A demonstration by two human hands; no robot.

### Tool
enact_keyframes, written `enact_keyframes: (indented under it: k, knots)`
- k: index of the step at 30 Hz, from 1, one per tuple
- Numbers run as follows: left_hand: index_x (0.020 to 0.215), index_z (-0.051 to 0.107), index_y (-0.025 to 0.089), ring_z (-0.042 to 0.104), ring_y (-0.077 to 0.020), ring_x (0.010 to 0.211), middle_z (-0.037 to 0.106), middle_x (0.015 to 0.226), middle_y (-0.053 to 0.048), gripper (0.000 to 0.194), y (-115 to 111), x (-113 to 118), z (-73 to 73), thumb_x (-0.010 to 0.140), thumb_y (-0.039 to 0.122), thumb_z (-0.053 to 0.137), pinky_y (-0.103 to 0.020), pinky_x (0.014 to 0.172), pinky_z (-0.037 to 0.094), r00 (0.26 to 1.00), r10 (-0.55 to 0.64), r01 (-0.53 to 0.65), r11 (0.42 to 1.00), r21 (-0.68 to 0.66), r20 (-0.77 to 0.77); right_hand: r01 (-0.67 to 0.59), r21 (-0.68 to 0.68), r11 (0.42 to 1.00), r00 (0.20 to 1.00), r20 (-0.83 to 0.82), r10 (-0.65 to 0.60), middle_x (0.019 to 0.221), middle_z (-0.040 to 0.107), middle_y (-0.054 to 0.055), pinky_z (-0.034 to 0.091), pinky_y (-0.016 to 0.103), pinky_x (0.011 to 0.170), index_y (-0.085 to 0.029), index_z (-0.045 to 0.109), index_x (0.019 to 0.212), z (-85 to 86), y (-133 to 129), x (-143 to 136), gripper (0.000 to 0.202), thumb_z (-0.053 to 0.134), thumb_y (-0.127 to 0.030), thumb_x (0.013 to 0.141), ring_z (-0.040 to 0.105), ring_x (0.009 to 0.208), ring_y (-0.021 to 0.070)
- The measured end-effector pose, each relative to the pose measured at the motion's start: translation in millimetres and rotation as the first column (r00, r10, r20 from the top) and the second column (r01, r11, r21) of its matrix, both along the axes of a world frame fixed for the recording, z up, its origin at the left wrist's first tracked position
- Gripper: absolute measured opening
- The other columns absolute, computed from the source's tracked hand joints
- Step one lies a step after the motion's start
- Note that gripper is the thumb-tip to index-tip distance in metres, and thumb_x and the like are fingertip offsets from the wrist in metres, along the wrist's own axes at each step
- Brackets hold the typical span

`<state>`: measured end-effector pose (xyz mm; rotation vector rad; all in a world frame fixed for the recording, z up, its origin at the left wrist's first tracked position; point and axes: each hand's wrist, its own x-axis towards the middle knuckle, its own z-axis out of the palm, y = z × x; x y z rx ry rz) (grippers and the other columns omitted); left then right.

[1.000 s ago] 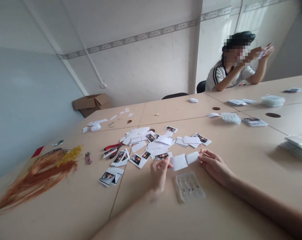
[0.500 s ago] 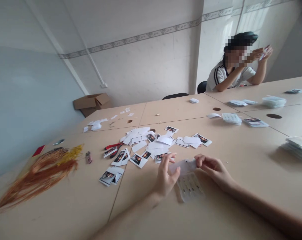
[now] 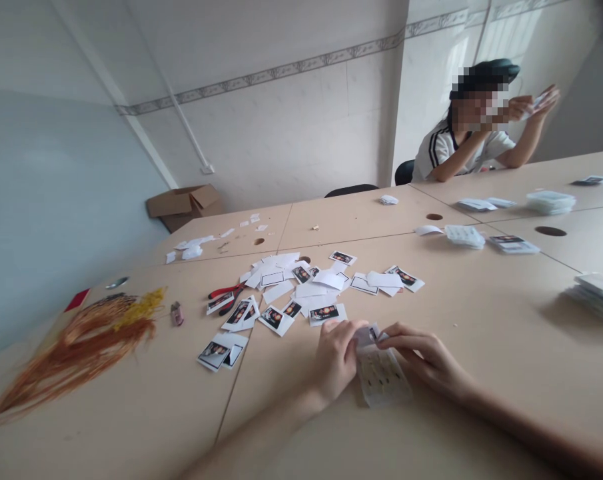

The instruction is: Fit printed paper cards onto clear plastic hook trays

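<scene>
A small white card (image 3: 367,335) is held between my two hands, just above the far edge of a clear plastic case. My left hand (image 3: 335,353) pinches the card's left side, fingers curled. On its right side, my right hand (image 3: 426,355) grips it between thumb and fingers. The clear case (image 3: 384,380) lies flat on the table below, with several small thin pieces inside. Beyond my hands spreads a loose pile of white and printed cards (image 3: 311,291).
Red-handled pliers (image 3: 224,291) lie left of the pile, with orange and yellow strands (image 3: 106,333) farther left. Stacked cases (image 3: 598,293) stand at the right. Across the table (image 3: 341,223) a person (image 3: 474,147) holds a small item. A cardboard box (image 3: 184,203) is behind.
My left fingers have closed onto the card and my right hand has shifted left, bringing the hands closer together. The card has tilted. The other person's hands have moved slightly right.
</scene>
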<state>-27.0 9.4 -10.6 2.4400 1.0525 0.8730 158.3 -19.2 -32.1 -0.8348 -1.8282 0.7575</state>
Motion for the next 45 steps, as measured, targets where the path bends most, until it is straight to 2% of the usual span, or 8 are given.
enact_keyframes:
  k: [7,10,13,19,25,31,39,45]
  knots:
    - [0.094,0.054,0.022,0.056,-0.0184,0.081,0.063,0.084,-0.002,0.024,0.3,0.9,-1.1,0.071,0.015,0.051,-0.034,0.087,0.033,0.989,0.092,-0.077,0.990,-0.118,0.120,0.156,0.132,0.979,0.986,0.042,-0.163,0.096,0.059,0.006,0.045,0.033,0.076,-0.026,0.060,0.096,-8.1,3.9,5.6,0.027,0.037,-0.017,0.085,0.055,0.090,0.0184]
    - [0.085,0.057,0.022,0.056,-0.0164,0.078,0.064,0.079,-0.001,0.014,-2.5,0.9,5.2,0.079,0.023,0.045,-0.034,0.091,0.028,0.989,0.048,-0.024,0.986,-0.167,0.141,0.059,0.237,0.970,0.985,0.142,-0.094,0.098,0.059,0.008,0.044,0.036,0.077,-0.025,0.056,0.104,-6.7,-0.6,7.0,0.026,0.041,-0.018,0.084,0.054,0.092,0.0203]
    - [0.076,0.058,0.021,0.055,-0.0124,0.064,0.062,0.068,0.002,0.021,-3.6,0.7,7.6,0.083,0.025,0.039,-0.035,0.095,0.023,0.989,0.009,0.015,0.986,-0.165,0.147,-0.089,0.311,0.946,0.963,0.268,0.003,0.103,0.060,0.008,0.043,0.037,0.076,-0.025,0.051,0.114,3.3,-7.5,6.5,0.031,0.040,-0.020,0.085,0.053,0.092,0.0211]
    - [0.070,0.060,0.021,0.051,-0.0150,0.066,0.060,0.061,0.000,0.026,-1.4,1.9,6.3,0.082,0.031,0.040,-0.032,0.085,0.033,0.992,-0.010,0.028,0.989,-0.147,0.127,-0.170,0.365,0.915,0.932,0.362,0.029,0.104,0.060,0.008,0.042,0.038,0.076,-0.025,0.046,0.118,15.4,-9.8,4.9,0.034,0.035,-0.019,0.087,0.055,0.090,0.0201]
    - [0.072,0.058,0.018,0.052,-0.0163,0.072,0.060,0.071,-0.004,0.024,2.5,1.3,4.3,0.081,0.032,0.041,-0.026,0.070,0.038,0.976,0.105,-0.065,0.977,-0.204,0.190,-0.033,0.325,0.945,0.947,0.313,-0.075,0.099,0.059,0.009,0.043,0.037,0.074,-0.024,0.052,0.109,2.5,-6.2,5.5,0.030,0.039,-0.015,0.084,0.053,0.089,0.0201]
    - [0.072,0.057,0.017,0.052,-0.0164,0.073,0.059,0.071,-0.004,0.021,2.0,1.1,0.7,0.080,0.029,0.042,-0.024,0.069,0.039,0.951,0.174,-0.124,0.972,-0.200,0.255,0.081,0.275,0.958,0.958,0.245,-0.151,0.098,0.056,0.009,0.044,0.036,0.075,-0.024,0.053,0.106,-6.2,-3.2,2.7,0.029,0.038,-0.014,0.084,0.052,0.089,0.0198]
    - [0.074,0.056,0.016,0.052,-0.0162,0.074,0.056,0.073,-0.005,0.024,1.3,0.9,1.4,0.079,0.036,0.043,-0.022,0.066,0.039,0.886,0.267,-0.152,0.940,-0.306,0.380,0.054,0.152,0.987,0.981,0.178,-0.081,0.109,0.051,0.009,0.044,0.035,0.082,-0.024,0.049,0.113,-1.1,-2.0,-3.8,0.033,0.035,-0.016,0.085,0.050,0.099,0.0192]
    - [0.073,0.052,0.016,0.050,-0.0139,0.068,0.053,0.068,-0.002,0.022,0.5,0.6,3.5,0.081,0.033,0.041,-0.021,0.062,0.039,0.877,0.265,-0.149,0.944,-0.295,0.402,0.023,0.028,0.999,0.996,0.087,-0.025,0.112,0.050,0.008,0.044,0.036,0.083,-0.027,0.048,0.114,-0.2,-2.3,-6.3,0.033,0.037,-0.018,0.084,0.048,0.102,0.0196]
